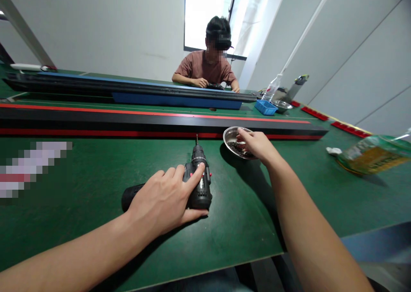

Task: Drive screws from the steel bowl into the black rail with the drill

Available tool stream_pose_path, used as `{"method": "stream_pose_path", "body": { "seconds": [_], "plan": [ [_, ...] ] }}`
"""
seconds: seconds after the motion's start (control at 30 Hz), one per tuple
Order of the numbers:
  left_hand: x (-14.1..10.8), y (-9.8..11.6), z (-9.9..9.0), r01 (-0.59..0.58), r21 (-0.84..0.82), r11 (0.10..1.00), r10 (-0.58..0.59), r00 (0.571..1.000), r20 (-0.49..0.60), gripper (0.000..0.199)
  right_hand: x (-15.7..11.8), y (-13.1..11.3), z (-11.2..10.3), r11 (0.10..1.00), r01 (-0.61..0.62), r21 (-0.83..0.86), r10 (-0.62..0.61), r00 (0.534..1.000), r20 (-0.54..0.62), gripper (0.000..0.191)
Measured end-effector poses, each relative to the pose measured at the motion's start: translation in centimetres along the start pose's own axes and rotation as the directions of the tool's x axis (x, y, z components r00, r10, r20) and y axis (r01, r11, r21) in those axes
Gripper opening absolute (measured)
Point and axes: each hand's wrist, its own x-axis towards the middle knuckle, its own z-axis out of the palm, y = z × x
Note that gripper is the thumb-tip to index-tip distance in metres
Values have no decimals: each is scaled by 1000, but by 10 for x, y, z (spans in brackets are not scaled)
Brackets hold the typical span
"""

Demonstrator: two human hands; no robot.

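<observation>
A black cordless drill (201, 189) lies on its side on the green table, its bit pointing at the long black bar. My left hand (163, 198) is wrapped over its grip, with the thumb and a finger along the body. To the right stands a round metal bowl (231, 133) with small dark pieces in it, perhaps screws. My right hand (255, 144) reaches over the bowl's right rim, fingers bent down inside. What those fingertips hold, if anything, I cannot make out. Just beyond the drill and bowl runs the black bar with red stripes (154, 123).
Farther back lies a second long dark bar (135, 86) on blue supports. Across the table sits another person (207, 65). A blue basket (266, 107), a bottle (272, 87) and a second metal bowl (283, 106) stand at back right. A green-and-yellow bag (372, 155) lies at right.
</observation>
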Motion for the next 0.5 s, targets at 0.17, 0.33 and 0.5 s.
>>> {"method": "stream_pose_path", "body": {
  "seconds": [0.17, 0.33, 0.5],
  "plan": [
    [0, 0, -1, 3, 2, 1000, -3, 1000, 0, 94, -2, -2, 0, 1000, -5, -8, 5, 999, 34, 50],
    [0, 0, -1, -3, -2, 1000, 3, 1000, -1, 93, -4, -4, -2, 994, 9, -109, -13, 999, -35, 52],
    [0, 0, -2, 0, -4, 1000, 0, 1000, 0, 92, -7, -7, -2, 969, 53, -240, -48, 999, 24, 53]
  ]
}}
